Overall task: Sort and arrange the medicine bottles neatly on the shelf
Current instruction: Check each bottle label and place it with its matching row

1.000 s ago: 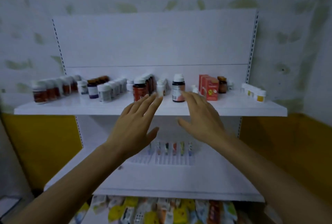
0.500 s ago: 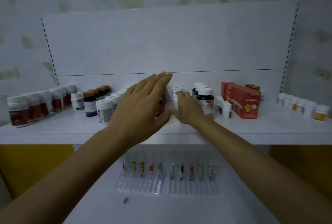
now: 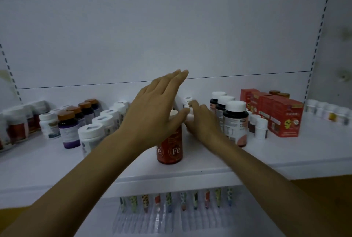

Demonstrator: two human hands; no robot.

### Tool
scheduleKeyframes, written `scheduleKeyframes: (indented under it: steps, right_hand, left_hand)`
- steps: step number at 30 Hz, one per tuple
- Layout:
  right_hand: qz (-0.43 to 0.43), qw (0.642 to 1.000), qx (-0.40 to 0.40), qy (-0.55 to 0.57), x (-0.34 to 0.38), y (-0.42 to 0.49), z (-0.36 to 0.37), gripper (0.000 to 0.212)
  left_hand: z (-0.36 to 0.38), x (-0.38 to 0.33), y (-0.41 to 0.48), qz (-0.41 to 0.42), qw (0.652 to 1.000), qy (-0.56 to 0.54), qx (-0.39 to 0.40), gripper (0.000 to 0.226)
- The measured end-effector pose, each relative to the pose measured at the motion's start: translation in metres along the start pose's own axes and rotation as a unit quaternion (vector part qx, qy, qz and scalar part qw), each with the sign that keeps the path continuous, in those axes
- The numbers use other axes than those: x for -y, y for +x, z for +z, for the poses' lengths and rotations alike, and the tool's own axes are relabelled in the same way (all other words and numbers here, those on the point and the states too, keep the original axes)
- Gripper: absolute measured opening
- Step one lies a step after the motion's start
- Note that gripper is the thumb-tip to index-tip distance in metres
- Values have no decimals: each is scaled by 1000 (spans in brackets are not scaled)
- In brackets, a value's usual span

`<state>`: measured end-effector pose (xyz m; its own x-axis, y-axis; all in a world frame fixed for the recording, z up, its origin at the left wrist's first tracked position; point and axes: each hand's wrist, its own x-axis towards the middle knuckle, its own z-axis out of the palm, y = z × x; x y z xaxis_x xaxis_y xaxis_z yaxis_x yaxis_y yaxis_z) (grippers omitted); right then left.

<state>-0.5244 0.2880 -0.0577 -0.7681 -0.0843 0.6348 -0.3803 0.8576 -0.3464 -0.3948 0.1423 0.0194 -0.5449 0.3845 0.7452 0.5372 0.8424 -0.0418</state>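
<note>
A white shelf (image 3: pixel 285 151) carries rows of medicine bottles. A red bottle marked Fe (image 3: pixel 170 149) stands near the front edge at the middle. My left hand (image 3: pixel 152 115) hovers over it with straight fingers, its thumb by the bottle's white cap. My right hand (image 3: pixel 202 120) reaches just right of it, fingers stretched against a row of small white bottles (image 3: pixel 187 99); the fingertips are partly hidden. Dark bottles with white caps (image 3: pixel 235 120) stand in a row right of my right hand.
Left of the hands stand white bottles (image 3: pixel 91 137), purple bottles with brown caps (image 3: pixel 68 128) and red-brown bottles (image 3: pixel 16 124). Red boxes (image 3: pixel 280 116) and small white bottles (image 3: pixel 327 111) are on the right. A clear rack of patterned tubes (image 3: pixel 169 202) lies on the lower shelf.
The view has closed in on the shelf. Both hands have moved forward from in front of the shelf to among the middle bottles, left over the red bottles, right to the small white ones.
</note>
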Motion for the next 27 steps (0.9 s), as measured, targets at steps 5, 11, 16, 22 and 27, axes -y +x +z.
scheduleKeyframes:
  steps: [5, 11, 16, 22, 27]
  right_hand:
    - [-13, 947, -115, 301, 26, -38, -74, 58]
    - [-2, 864, -97, 493, 37, -90, -135, 48]
    - [34, 846, -97, 523, 25, -110, -124, 32]
    - [80, 787, -28, 611, -2, -111, -91, 36]
    - [43, 821, 12, 570, -22, -109, -77, 35]
  left_hand:
    - [7, 3, 0, -5, 981, -174, -83, 60]
    - [42, -31, -40, -47, 930, -354, -85, 68]
    - [61, -54, -49, -80, 869, -486, -39, 51]
    - [80, -48, -59, -175, 820, -545, 13, 39]
    - [81, -48, -59, -249, 786, -563, 54, 35]
